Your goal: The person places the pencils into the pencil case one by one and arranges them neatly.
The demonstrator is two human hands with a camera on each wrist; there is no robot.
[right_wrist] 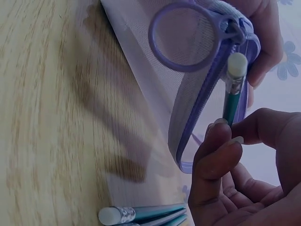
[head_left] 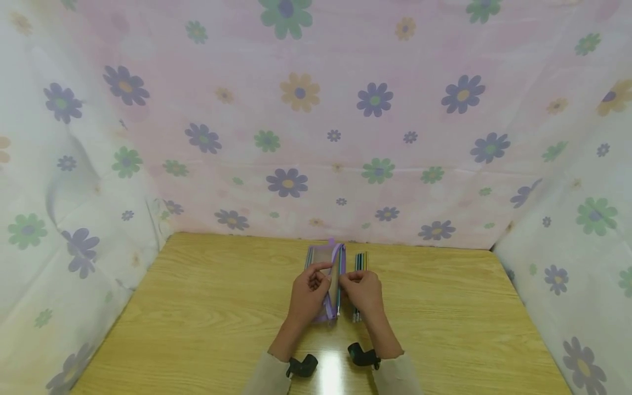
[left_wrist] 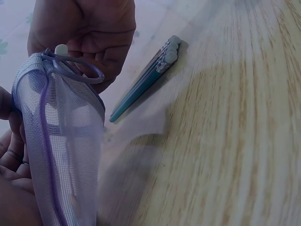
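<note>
A mesh pencil case (head_left: 323,254) with purple zipper trim stands in front of me, its zipper undone and a big ring pull (right_wrist: 157,52) at the near end. My left hand (head_left: 307,296) grips the case along its left side. Between thumb and fingertips, my right hand (head_left: 365,293) pinches a green pencil (right_wrist: 230,106), white eraser toward me, at the case's opening. Where the pencil's far end lies is hidden by my fingers and the case. Slim pencil shapes (head_left: 309,257) show along the case's left edge.
Several loose pencils (head_left: 359,260) lie side by side just right of the case, partly under my right hand; their white erasers (left_wrist: 170,56) point toward me. The wooden table (head_left: 207,307) ends at a flowered cloth (head_left: 331,153) behind and on both sides. A black wrist camera (head_left: 362,355) sits at each cuff.
</note>
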